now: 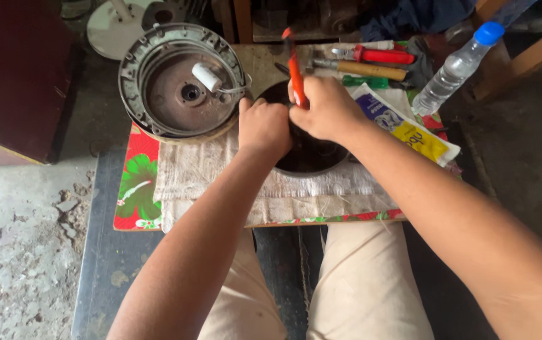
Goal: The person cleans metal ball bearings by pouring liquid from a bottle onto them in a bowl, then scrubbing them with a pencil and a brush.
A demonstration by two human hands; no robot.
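My right hand (327, 108) is closed around an orange-handled tool (295, 69) that stands nearly upright, its handle end pointing away from me. My left hand (263, 127) is fisted beside it, resting on a dark round bowl-shaped part (312, 157) that lies on a pale cloth (220, 173). What the left fingers grip is hidden. The tool's working tip is hidden behind my hands, down at the dark part. To the left sits a round metal housing (180, 82) with a rusty disc inside and a small white cylinder (207, 76) with a wire.
A small table with a red floral cover (137, 189) holds the cloth. Behind my hands lie a red-handled tool (378, 55), a wooden-handled tool (362, 69) and a green handle (364, 81). A blue, white and yellow packet (409, 126) and a clear plastic bottle (457, 66) are at right. My knees are below.
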